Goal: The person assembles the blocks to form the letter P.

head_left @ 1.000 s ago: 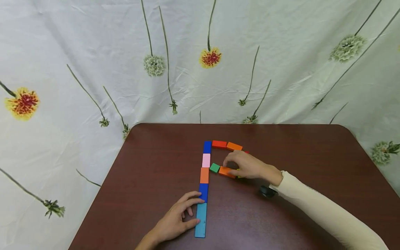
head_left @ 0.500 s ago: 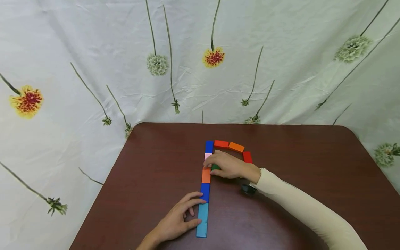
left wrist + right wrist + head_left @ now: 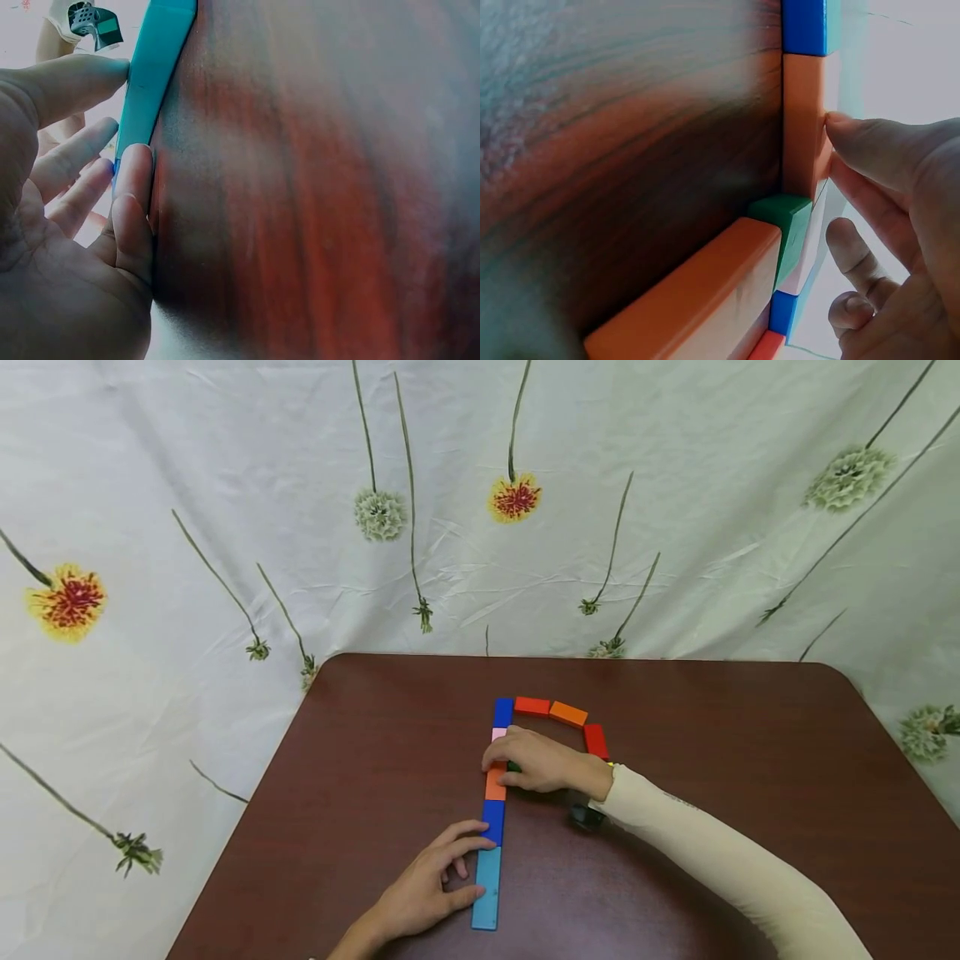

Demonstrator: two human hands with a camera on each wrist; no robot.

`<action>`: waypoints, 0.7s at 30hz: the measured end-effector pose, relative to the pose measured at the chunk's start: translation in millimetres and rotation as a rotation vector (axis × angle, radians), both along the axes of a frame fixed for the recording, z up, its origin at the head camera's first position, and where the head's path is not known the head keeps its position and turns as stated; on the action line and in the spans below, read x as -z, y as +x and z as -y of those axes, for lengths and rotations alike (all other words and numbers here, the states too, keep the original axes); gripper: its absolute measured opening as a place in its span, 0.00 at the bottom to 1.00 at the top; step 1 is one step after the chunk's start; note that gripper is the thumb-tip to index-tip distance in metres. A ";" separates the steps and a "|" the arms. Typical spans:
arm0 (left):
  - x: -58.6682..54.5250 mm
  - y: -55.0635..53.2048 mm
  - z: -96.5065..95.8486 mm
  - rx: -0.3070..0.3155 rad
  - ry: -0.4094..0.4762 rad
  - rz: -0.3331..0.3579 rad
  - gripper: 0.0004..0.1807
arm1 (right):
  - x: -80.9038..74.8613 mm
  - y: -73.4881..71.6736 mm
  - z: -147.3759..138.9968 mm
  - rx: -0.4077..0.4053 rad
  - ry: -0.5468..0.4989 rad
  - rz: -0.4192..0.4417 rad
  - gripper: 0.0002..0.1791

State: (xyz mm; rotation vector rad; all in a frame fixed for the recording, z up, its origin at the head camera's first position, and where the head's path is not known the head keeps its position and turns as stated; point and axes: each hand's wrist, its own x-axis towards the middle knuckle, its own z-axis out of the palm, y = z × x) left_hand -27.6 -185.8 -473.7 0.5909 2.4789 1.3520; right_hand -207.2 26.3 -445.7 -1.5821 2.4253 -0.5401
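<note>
A straight column of wooden blocks runs up the table: light blue (image 3: 487, 889), dark blue (image 3: 492, 822), orange (image 3: 496, 785), pink (image 3: 498, 734) and dark blue at the far end. My left hand (image 3: 431, 881) lies along the column's left side, its loosely extended fingers touching the lower dark blue block and its thumb on the light blue one. My right hand (image 3: 547, 760) reaches over the column; thumb and index finger pinch the orange block (image 3: 804, 127), with its other fingers curled in the air. A small green block (image 3: 787, 225) sits against the column beside it.
Red (image 3: 532, 706), orange (image 3: 568, 714) and red (image 3: 596, 741) blocks curve right from the column's top. Another orange block (image 3: 697, 292) ends at the green one. A black wrist camera (image 3: 585, 817) hangs under the right wrist. Behind the brown table (image 3: 375, 735) hangs a flowered cloth (image 3: 450, 577).
My right hand has moved left from the orange and yellow blocks of the curve to the column's orange block. The left hand stays in place along the column.
</note>
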 end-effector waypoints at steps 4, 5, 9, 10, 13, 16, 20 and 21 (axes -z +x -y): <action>0.4 0.1 0.2 0.001 -0.005 -0.002 0.25 | 1.4 -0.2 -0.7 -0.004 -0.007 -0.003 0.13; 0.3 0.1 0.2 0.001 -0.005 -0.003 0.25 | 1.3 0.1 -0.8 -0.006 -0.008 -0.004 0.13; -0.2 -0.2 0.7 0.003 -0.009 -0.006 0.25 | 0.4 0.5 -0.4 -0.002 -0.001 -0.005 0.13; -0.2 -0.4 0.8 0.004 -0.007 -0.008 0.25 | -0.2 0.6 -0.6 0.003 -0.001 -0.002 0.13; -0.5 -0.8 1.3 0.008 -0.003 -0.014 0.25 | -3.0 0.6 -2.4 0.021 -0.026 0.019 0.14; -3.2 -2.0 3.3 0.009 0.007 -0.030 0.25 | -7.3 -0.5 -8.4 0.054 -0.093 0.036 0.13; -14.6 -9.5 10.5 -0.072 -0.037 -0.125 0.24 | -14.1 -2.9 -26.5 0.163 -0.187 0.023 0.12; -19.0 -12.5 13.8 -0.112 -0.075 -0.170 0.23 | -16.3 -3.5 -32.9 0.201 -0.210 0.016 0.12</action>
